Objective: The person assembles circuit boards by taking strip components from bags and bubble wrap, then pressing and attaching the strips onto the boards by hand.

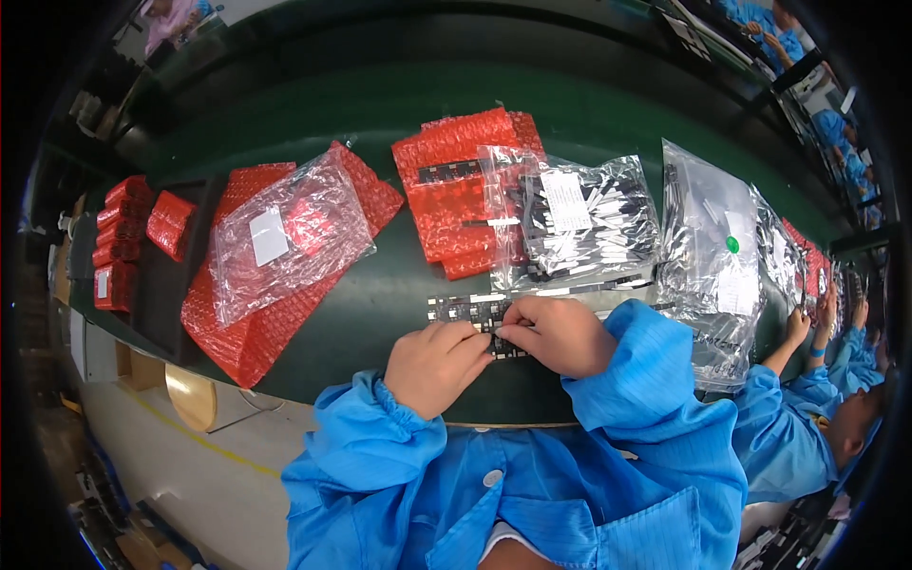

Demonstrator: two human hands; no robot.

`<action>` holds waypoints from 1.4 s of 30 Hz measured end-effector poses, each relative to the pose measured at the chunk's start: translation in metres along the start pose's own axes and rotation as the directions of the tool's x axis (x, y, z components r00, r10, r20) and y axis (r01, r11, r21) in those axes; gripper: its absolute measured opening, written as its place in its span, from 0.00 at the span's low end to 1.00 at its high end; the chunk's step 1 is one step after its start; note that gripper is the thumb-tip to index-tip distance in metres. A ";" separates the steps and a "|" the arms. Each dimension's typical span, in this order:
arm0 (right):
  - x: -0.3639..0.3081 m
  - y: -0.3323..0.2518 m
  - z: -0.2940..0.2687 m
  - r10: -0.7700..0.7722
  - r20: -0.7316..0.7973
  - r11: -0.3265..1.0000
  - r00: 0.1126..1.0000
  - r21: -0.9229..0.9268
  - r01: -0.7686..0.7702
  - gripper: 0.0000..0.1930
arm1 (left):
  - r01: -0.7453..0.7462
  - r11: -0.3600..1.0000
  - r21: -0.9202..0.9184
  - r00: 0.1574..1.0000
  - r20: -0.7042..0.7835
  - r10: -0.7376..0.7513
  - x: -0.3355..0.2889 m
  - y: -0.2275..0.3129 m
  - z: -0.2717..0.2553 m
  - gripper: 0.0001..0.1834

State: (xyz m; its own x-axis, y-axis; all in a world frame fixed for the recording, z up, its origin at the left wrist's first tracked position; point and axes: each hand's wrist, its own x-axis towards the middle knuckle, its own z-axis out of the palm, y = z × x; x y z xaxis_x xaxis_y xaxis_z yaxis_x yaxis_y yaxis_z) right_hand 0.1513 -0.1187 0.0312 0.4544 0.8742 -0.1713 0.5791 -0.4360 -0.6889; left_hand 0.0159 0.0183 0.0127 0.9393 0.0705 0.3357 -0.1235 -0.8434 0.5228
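A black circuit board (458,310) with small pale parts lies on the green table in front of me, partly covered by my fingers. My left hand (437,367) is closed at the board's near left side, fingers curled over its edge. My right hand (559,334) is closed too, its thumb and forefinger pinched together over the middle of the board. What sits in that pinch is too small to make out. Behind my right hand lies a thin black and white strip (608,284). Another dark circuit board (449,172) rests on stacked red bubble-wrap bags (445,228).
A clear bag of black and white strips (594,223) lies beyond my hands. Right of it is a clear bag with a green sticker (708,237). Leftward are red bubble wrap (249,323), a clear bag (328,242) and a black tray (157,294). A co-worker (793,432) sits close on the right.
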 end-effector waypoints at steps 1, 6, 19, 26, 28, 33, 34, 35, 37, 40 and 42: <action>0.002 0.002 0.003 0.054 0.036 0.998 0.998 0.021 -0.054 0.09 | -0.012 1.000 -0.023 1.000 0.008 0.012 -0.001 -0.003 0.006 0.12; 0.005 0.007 0.013 0.147 0.050 0.989 0.988 0.000 -0.148 0.09 | 0.001 0.999 -0.036 1.000 0.020 0.000 -0.006 -0.008 0.017 0.12; 0.012 0.004 0.018 0.165 0.007 0.977 0.986 -0.136 -0.163 0.09 | -0.011 1.000 -0.016 0.999 0.032 0.012 -0.008 -0.012 0.019 0.10; 0.011 0.006 0.021 0.139 -0.046 0.980 0.989 -0.134 -0.144 0.09 | -0.018 1.000 -0.008 0.999 0.043 0.018 -0.007 -0.010 0.018 0.11; 0.010 0.006 0.022 0.128 -0.058 0.981 0.990 -0.140 -0.135 0.09 | -0.009 1.000 -0.008 0.999 0.044 0.009 -0.007 -0.010 0.017 0.11; 0.011 0.008 0.023 0.104 -0.066 0.983 0.992 -0.146 -0.113 0.09 | -0.005 1.000 -0.006 0.999 0.034 0.005 -0.006 -0.009 0.017 0.12; 0.011 0.008 0.022 0.119 -0.047 0.983 0.992 -0.136 -0.124 0.09 | -0.004 1.000 -0.010 0.999 0.033 0.004 -0.006 -0.009 0.017 0.12; 0.011 0.007 0.021 0.133 -0.028 0.983 0.991 -0.127 -0.136 0.09 | -0.004 1.000 -0.010 0.999 0.034 0.005 -0.006 -0.009 0.017 0.12; 0.011 0.006 0.019 0.140 -0.019 0.982 0.990 -0.124 -0.141 0.09 | -0.005 1.000 -0.004 0.999 0.041 0.005 -0.005 -0.009 0.017 0.12; 0.011 0.006 0.021 0.142 -0.020 0.981 0.990 -0.131 -0.143 0.09 | -0.003 1.000 -0.013 0.999 0.036 0.003 -0.005 -0.009 0.018 0.11; 0.011 0.006 0.022 0.138 -0.030 0.980 0.990 -0.139 -0.141 0.09 | -0.002 1.000 -0.018 0.999 0.043 0.003 -0.005 -0.009 0.017 0.13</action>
State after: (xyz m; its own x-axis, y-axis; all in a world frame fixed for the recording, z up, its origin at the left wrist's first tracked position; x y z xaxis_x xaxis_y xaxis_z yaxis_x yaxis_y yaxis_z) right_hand 0.1450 -0.1076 0.0098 0.5502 0.7986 -0.2439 0.5976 -0.5806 -0.5530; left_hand 0.0174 0.0163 -0.0071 0.9519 0.0451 0.3030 -0.1311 -0.8340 0.5359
